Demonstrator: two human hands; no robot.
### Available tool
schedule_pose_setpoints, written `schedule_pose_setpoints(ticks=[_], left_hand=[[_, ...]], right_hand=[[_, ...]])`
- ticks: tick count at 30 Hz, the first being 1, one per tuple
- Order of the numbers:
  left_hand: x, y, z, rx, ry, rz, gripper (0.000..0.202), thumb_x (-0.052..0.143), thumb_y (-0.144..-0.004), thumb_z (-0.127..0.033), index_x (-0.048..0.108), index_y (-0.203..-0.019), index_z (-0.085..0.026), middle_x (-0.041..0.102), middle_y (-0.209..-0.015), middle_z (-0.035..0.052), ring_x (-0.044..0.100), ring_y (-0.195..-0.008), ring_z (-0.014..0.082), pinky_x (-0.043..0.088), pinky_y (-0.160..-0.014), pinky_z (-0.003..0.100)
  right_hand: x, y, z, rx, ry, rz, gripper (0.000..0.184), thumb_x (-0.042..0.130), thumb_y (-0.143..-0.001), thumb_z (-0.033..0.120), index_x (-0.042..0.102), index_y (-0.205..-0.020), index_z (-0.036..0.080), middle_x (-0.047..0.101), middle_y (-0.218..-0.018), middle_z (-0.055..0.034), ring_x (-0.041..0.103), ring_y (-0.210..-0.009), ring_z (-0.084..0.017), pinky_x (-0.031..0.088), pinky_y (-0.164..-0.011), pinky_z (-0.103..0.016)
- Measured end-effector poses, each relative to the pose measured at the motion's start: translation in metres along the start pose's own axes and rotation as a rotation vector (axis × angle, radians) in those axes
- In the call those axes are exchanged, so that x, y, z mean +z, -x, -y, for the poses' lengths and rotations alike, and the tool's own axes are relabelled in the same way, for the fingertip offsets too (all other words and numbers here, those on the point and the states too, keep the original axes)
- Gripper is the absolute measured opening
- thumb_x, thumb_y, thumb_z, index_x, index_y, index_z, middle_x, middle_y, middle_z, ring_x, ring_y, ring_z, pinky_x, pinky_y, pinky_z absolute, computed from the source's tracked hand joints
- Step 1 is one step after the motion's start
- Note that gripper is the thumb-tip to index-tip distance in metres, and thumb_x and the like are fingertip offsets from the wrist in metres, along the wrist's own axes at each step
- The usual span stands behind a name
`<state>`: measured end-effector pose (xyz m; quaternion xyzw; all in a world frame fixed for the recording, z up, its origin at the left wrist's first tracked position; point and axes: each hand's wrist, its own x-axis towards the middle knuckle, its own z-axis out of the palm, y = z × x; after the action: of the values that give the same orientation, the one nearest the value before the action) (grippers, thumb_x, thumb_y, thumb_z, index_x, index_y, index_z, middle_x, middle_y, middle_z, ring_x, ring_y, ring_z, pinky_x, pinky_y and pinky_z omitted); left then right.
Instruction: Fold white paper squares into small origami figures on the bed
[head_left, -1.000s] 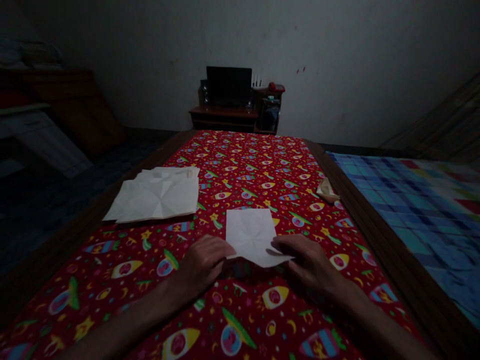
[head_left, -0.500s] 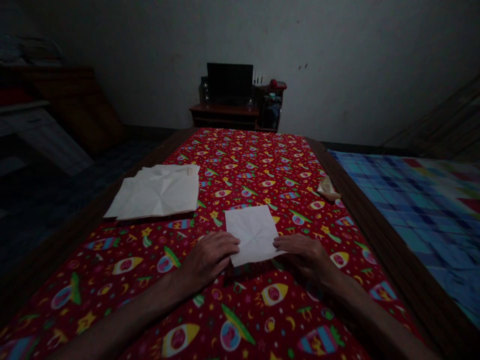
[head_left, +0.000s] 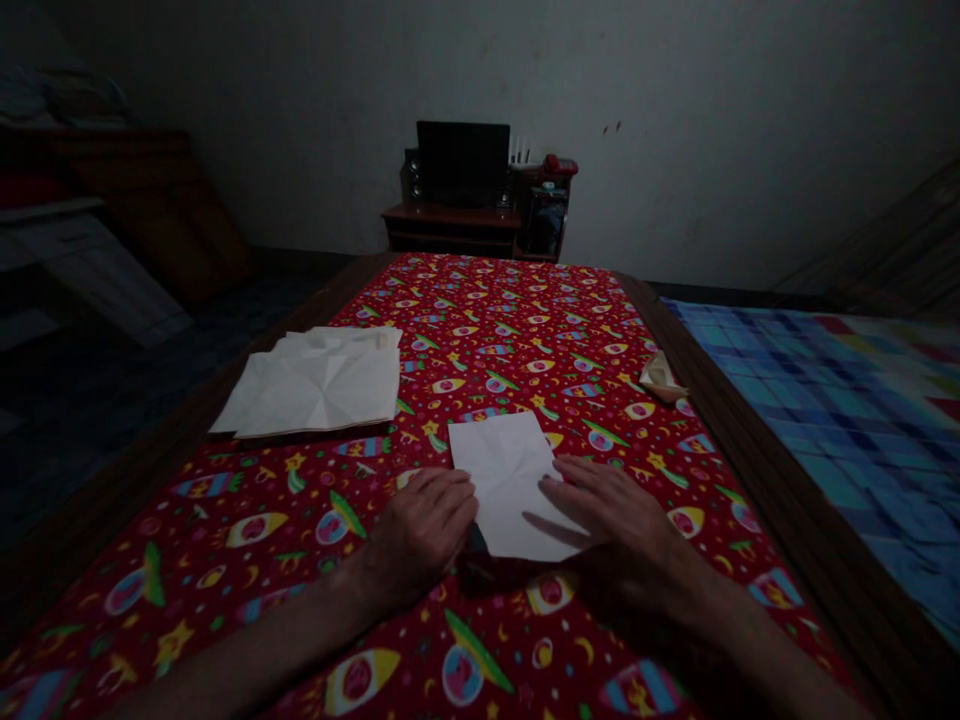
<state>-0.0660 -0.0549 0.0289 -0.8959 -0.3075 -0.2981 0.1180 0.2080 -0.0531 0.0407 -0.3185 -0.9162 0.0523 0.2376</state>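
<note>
A creased white paper sheet [head_left: 510, 480] lies on the red patterned tablecloth [head_left: 525, 330] in front of me. My left hand [head_left: 420, 530] rests knuckles up at the sheet's left near edge, fingers curled onto that edge. My right hand [head_left: 622, 520] lies palm down over the sheet's right near corner, fingers stretched flat towards the middle of the paper. The near edge of the sheet looks slightly lifted, with a shadow beneath it.
A stack of creased white sheets [head_left: 315, 385] lies at the left of the table. A small folded paper piece [head_left: 660, 375] sits near the right table edge. Beyond the right edge is a blue checked mat [head_left: 825, 400]. A cabinet with a dark screen [head_left: 463, 160] stands against the far wall.
The sheet has come nearer to me and now reaches lower between my hands. My right hand has moved from the sheet's edge onto its right corner.
</note>
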Motion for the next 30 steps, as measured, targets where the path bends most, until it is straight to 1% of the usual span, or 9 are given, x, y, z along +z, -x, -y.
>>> schedule_pose_setpoints(ticks=[5, 8, 11, 14, 17, 19, 24, 27, 30], left_hand=[[0.002, -0.001, -0.001, 0.028, 0.007, 0.017, 0.017, 0.045, -0.084, -0.008, 0.06, -0.091, -0.011, 0.067, -0.089, 0.0092, 0.062, -0.091, 0.0212, 0.05, -0.081, 0.036], [0.005, 0.006, 0.004, -0.058, 0.119, 0.045, 0.02, 0.044, -0.084, -0.006, 0.059, -0.095, -0.012, 0.067, -0.094, 0.0092, 0.062, -0.091, 0.0196, 0.051, -0.081, 0.035], [0.008, 0.013, 0.008, -0.163, 0.246, 0.055, 0.021, 0.045, -0.084, -0.007, 0.059, -0.098, -0.014, 0.067, -0.097, 0.0079, 0.062, -0.09, 0.0182, 0.05, -0.081, 0.034], [0.011, 0.013, 0.01, -0.264, 0.329, 0.059, 0.017, 0.047, -0.086, -0.012, 0.061, -0.094, -0.016, 0.067, -0.089, 0.0059, 0.062, -0.085, 0.0171, 0.049, -0.077, 0.031], [0.013, 0.009, 0.011, -0.425, 0.344, 0.09, 0.015, 0.05, -0.086, -0.019, 0.061, -0.077, -0.015, 0.063, -0.074, 0.0038, 0.059, -0.07, 0.0146, 0.047, -0.064, 0.025], [0.014, 0.005, 0.012, -0.548, 0.341, 0.12, 0.021, 0.052, -0.084, -0.022, 0.058, -0.065, -0.015, 0.058, -0.065, 0.0014, 0.055, -0.061, 0.0124, 0.042, -0.056, 0.021], [0.014, -0.005, 0.017, -0.751, 0.386, 0.227, 0.025, 0.051, -0.081, -0.025, 0.053, -0.058, -0.016, 0.053, -0.054, -0.0031, 0.048, -0.05, 0.0091, 0.034, -0.051, 0.019], [0.011, -0.008, 0.018, -0.799, 0.385, 0.269, 0.026, 0.051, -0.08, -0.028, 0.051, -0.056, -0.016, 0.053, -0.053, -0.0035, 0.046, -0.049, 0.0092, 0.031, -0.05, 0.019], [0.005, -0.008, 0.02, -0.83, 0.401, 0.324, 0.026, 0.052, -0.079, -0.028, 0.052, -0.056, -0.016, 0.054, -0.054, -0.0033, 0.047, -0.05, 0.0099, 0.03, -0.05, 0.02]], right_hand=[[0.007, 0.0, 0.005, -0.081, 0.084, 0.018, 0.035, 0.045, -0.086, 0.015, 0.057, -0.118, 0.023, 0.061, -0.119, -0.0102, 0.052, -0.116, -0.023, 0.045, -0.093, -0.042], [0.013, 0.006, -0.011, -0.051, 0.004, 0.005, 0.037, 0.043, -0.086, 0.017, 0.055, -0.122, 0.02, 0.062, -0.119, -0.0115, 0.054, -0.114, -0.023, 0.046, -0.091, -0.042], [0.015, 0.007, -0.026, -0.027, -0.165, -0.047, 0.029, 0.047, -0.087, 0.023, 0.062, -0.112, 0.02, 0.066, -0.111, -0.0113, 0.06, -0.106, -0.022, 0.049, -0.086, -0.039], [0.017, 0.001, -0.032, 0.163, -0.352, -0.07, 0.022, 0.05, -0.087, 0.026, 0.069, -0.096, 0.021, 0.071, -0.096, -0.008, 0.066, -0.091, -0.019, 0.052, -0.078, -0.032], [0.02, -0.011, -0.032, 0.461, -0.498, -0.023, 0.022, 0.052, -0.085, 0.03, 0.071, -0.084, 0.019, 0.07, -0.079, -0.0043, 0.065, -0.071, -0.017, 0.051, -0.062, -0.025], [0.022, -0.02, -0.031, 0.588, -0.572, -0.005, 0.025, 0.052, -0.084, 0.033, 0.071, -0.08, 0.017, 0.068, -0.071, -0.0018, 0.061, -0.062, -0.016, 0.047, -0.054, -0.023], [0.026, -0.039, -0.032, 0.606, -0.66, -0.065, 0.029, 0.048, -0.085, 0.038, 0.066, -0.078, 0.016, 0.064, -0.069, -0.0001, 0.056, -0.063, -0.015, 0.042, -0.053, -0.022], [0.027, -0.044, -0.034, 0.607, -0.66, -0.097, 0.029, 0.047, -0.084, 0.039, 0.062, -0.075, 0.016, 0.059, -0.064, 0.0008, 0.051, -0.058, -0.013, 0.038, -0.049, -0.021], [0.03, -0.042, -0.036, 0.632, -0.641, -0.057, 0.031, 0.045, -0.084, 0.04, 0.058, -0.069, 0.016, 0.052, -0.056, 0.0025, 0.045, -0.05, -0.01, 0.033, -0.045, -0.02]])
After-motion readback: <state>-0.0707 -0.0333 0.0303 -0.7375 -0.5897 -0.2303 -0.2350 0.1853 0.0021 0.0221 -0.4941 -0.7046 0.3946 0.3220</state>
